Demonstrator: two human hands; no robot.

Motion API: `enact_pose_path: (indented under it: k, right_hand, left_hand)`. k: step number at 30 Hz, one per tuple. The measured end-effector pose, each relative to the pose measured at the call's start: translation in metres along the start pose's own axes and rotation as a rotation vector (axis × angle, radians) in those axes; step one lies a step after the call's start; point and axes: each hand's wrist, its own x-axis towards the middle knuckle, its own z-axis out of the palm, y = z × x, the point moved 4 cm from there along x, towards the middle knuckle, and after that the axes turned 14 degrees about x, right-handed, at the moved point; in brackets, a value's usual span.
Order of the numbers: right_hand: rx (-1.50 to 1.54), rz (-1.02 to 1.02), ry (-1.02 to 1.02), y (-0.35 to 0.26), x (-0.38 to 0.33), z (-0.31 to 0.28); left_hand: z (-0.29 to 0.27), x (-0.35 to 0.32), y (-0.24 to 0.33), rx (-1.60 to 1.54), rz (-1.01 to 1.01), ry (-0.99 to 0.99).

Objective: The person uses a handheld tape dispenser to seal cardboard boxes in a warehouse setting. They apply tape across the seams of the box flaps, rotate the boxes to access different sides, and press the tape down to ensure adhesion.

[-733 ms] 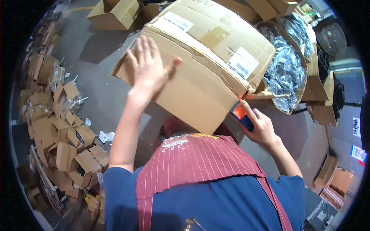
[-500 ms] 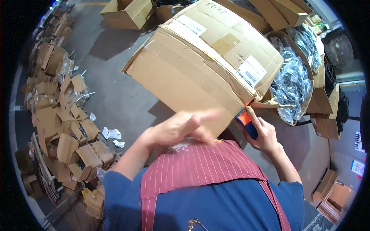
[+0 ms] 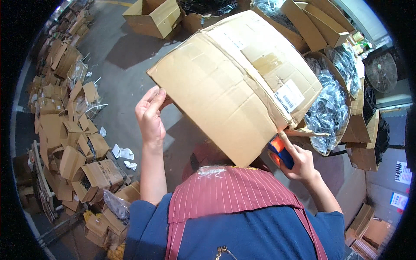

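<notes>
A large cardboard carton (image 3: 216, 93) with white labels and tape stands tilted in front of me. My left hand (image 3: 151, 112) is closed on the edge of its near panel at the left corner, thumb on top. My right hand (image 3: 298, 160) grips a blue and orange box cutter (image 3: 281, 151), index finger stretched along it. Its tip touches the carton's near right corner, by a torn cardboard strip (image 3: 307, 132). I cannot make out the blade. What supports the carton is hidden beneath it.
Flattened and opened cardboard boxes (image 3: 71, 164) are heaped along the left. At right, an open carton holds plastic-wrapped dark parts (image 3: 327, 99), near a round fan (image 3: 381, 71). An open box (image 3: 154, 17) sits at the back. White scraps (image 3: 123, 152) lie on the floor.
My left hand has swung left and forward from above the apron and taken hold of the carton's left edge. The right hand stays at the near right corner with the box cutter.
</notes>
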Motion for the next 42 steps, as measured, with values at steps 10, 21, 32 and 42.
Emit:
enact_pose_path:
  k: [10,21,32,42]
  right_hand:
    - [-0.044,-0.042,0.100,-0.011,0.013,0.003]
    - [-0.090,0.283,-0.310,-0.034,0.050,0.000]
    - [-0.313,0.109,-0.572,-0.072,0.082,-0.003]
    - [-0.537,0.049,-0.671,-0.080,0.100,0.002]
  left_hand:
    - [0.025,0.011,-0.037,-1.022,-0.223,-0.226]
    - [0.193,-0.124,-0.182,-0.707,-0.783,-0.714]
    - [0.390,-0.208,-0.184,-1.241,-0.850,-0.786]
    - [0.434,-0.208,-0.175,-1.768,-0.681,-0.398]
